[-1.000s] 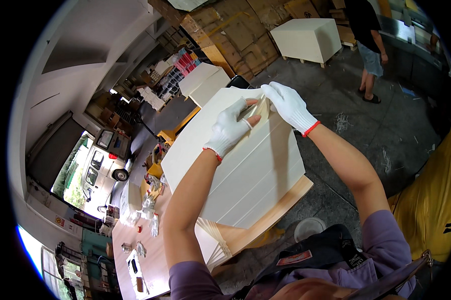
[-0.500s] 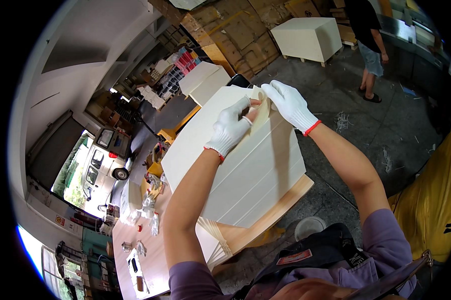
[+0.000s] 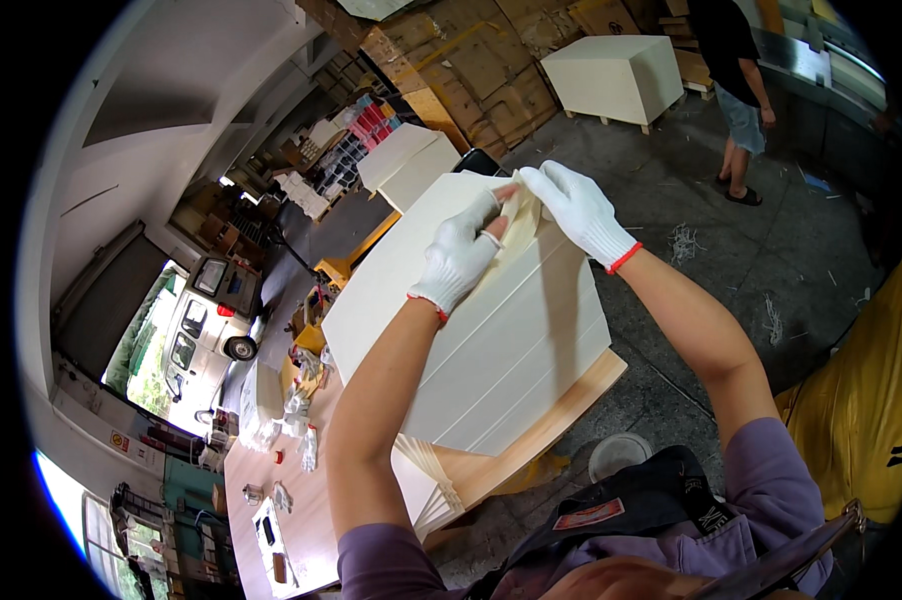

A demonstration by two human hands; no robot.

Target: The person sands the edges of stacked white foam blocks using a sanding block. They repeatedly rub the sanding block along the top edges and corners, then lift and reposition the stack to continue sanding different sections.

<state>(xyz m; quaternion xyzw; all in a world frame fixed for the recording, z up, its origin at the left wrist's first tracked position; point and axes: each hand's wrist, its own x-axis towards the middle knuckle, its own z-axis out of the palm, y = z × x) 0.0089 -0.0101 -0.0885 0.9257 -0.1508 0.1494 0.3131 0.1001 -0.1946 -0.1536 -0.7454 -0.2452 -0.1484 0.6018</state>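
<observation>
A tall stack of large cream-white paper sheets [image 3: 491,375] stands in front of me, its side marked by several thin lines. At the top edge, a few paper sheets [image 3: 520,232] are curled up from the stack. My left hand [image 3: 461,248], in a white knitted glove with bare thumb and fingertip, is closed on the curled edge. My right hand [image 3: 574,207], gloved in white with a red cuff, pinches the corner of the same sheets. Its fingertips are partly hidden behind the paper.
Beneath the stack is a wooden board [image 3: 541,425], beside a table [image 3: 326,510] with gloves and small items. A white bucket [image 3: 619,455] stands on the floor near me. More paper stacks [image 3: 611,80], cardboard boxes [image 3: 471,65] and a person [image 3: 739,90] are farther off.
The curled sheets lean slightly more to the left, and my left fingers have shifted a little along them. My right hand has edged slightly left.
</observation>
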